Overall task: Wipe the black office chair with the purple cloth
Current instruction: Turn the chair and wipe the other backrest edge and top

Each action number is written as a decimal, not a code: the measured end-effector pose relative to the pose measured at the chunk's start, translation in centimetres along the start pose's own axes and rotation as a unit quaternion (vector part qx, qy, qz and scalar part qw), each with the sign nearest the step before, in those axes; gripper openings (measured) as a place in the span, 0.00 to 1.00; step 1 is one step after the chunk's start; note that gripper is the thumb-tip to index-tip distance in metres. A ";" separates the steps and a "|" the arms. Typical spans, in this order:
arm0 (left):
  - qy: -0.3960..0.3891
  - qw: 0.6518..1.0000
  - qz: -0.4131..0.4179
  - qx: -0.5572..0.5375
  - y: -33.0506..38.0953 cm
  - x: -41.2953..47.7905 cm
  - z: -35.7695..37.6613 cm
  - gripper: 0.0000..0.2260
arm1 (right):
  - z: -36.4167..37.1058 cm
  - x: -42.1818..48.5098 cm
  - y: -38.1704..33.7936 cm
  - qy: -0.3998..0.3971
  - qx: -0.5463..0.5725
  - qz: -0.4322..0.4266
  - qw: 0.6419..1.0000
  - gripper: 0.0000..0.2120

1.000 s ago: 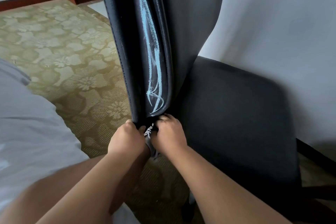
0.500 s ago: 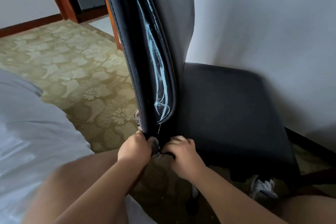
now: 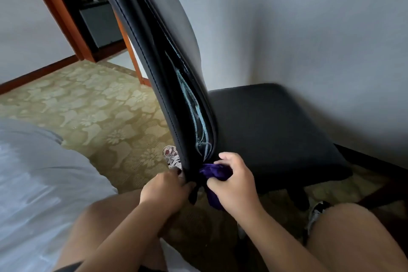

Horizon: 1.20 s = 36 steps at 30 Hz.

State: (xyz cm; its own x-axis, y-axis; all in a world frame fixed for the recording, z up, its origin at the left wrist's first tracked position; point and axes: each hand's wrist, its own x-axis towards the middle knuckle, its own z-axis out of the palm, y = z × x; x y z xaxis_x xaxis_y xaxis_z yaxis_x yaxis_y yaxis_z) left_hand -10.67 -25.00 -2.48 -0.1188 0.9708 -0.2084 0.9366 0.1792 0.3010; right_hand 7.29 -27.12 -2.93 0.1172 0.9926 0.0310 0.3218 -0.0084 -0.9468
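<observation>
The black office chair [image 3: 167,86] has a smooth, stitched leather-like back streaked with pale blue marks, and a matte seat. At the back's lower edge the right hand [image 3: 236,185] holds the bunched, soft purple cloth [image 3: 215,171], which it partly hides. The left hand [image 3: 164,190] grips that edge. The back's top is cut off. A floral carpet [image 3: 88,106] lies below, with a white bed [image 3: 33,183] at the left.

A plain pale wall [image 3: 309,28] rises on the right, shadowed low down. Olive-gold carpet [image 3: 99,106] with a pale floral pattern covers the floor, edged by a reddish baseboard [image 3: 37,75]. Behind, a wooden frame [image 3: 55,11] opens on a dim alcove, with a dark cabinet [image 3: 99,24] inside. White bedding [image 3: 33,183] lies lower left.
</observation>
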 end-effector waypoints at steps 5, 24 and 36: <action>0.007 0.997 0.017 -0.073 2.6 -2.2 -7.3 0.42 | -0.9 -0.5 -3.2 0.111 0.084 -0.036 0.990 0.29; -0.010 0.992 0.020 -0.121 8.0 -2.5 -9.8 0.18 | 2.3 -2.8 -1.5 0.210 0.196 0.013 0.958 0.06; -0.007 0.995 0.031 -0.094 7.9 -2.2 -9.5 0.17 | 2.7 -5.1 1.8 0.125 -0.024 -0.125 0.984 0.34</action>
State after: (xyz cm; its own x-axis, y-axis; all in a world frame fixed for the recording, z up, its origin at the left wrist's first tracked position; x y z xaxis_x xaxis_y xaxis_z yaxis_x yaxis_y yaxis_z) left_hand -6.09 -24.16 9.17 -0.0569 0.9790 -0.1955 0.8637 0.1465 0.4823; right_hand 4.71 -31.83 -5.63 0.2547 0.9039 0.3438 0.4128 0.2199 -0.8839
